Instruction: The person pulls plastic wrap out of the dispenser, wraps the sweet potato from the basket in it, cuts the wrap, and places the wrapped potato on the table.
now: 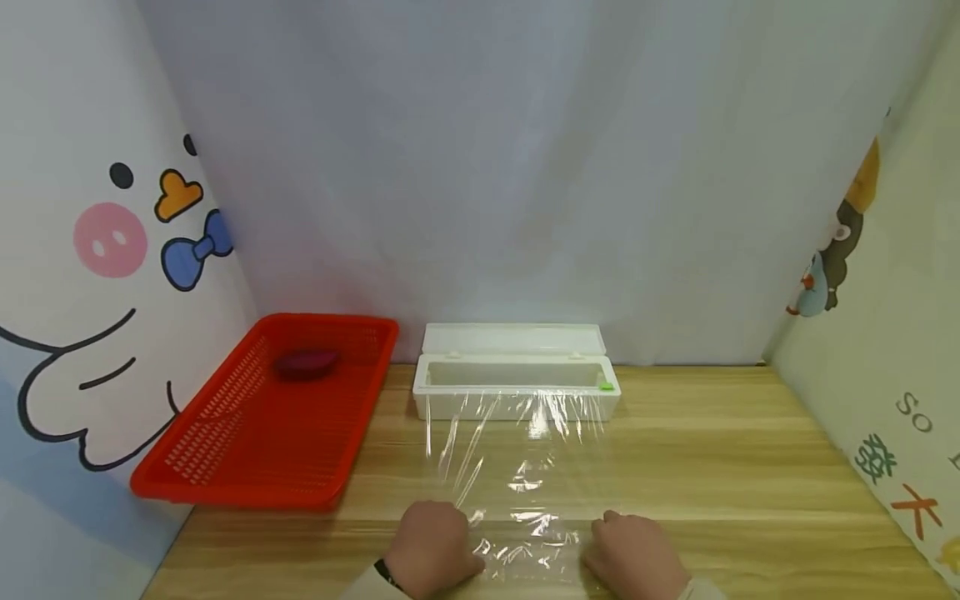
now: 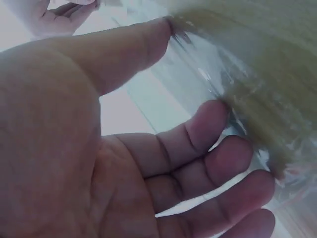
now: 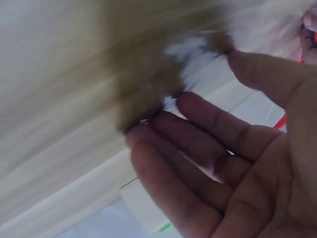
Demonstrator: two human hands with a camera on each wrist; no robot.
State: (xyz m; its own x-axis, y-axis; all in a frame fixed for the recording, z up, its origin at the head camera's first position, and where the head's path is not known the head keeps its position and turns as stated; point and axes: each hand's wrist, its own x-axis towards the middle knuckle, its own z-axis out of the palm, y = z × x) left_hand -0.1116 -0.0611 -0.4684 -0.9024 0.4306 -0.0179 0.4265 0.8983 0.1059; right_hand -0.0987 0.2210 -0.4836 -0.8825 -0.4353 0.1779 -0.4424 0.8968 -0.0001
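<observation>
Two bare hands, the left hand (image 1: 432,546) and the right hand (image 1: 637,554), are rested on clear, shiny plastic film (image 1: 525,483)
The film is stretched over a wood-grain table (image 1: 720,450) from a long white rectangular plastic box (image 1: 517,387), set crosswise straight ahead, about equally near each hand; fingertips (image 2: 213,116) are touched to the film, fingers gently bent, thumbs held apart, no grip shown; the film's near edge is hard to make out, and both pale sleeves (image 1: 372,587) are cut off
</observation>
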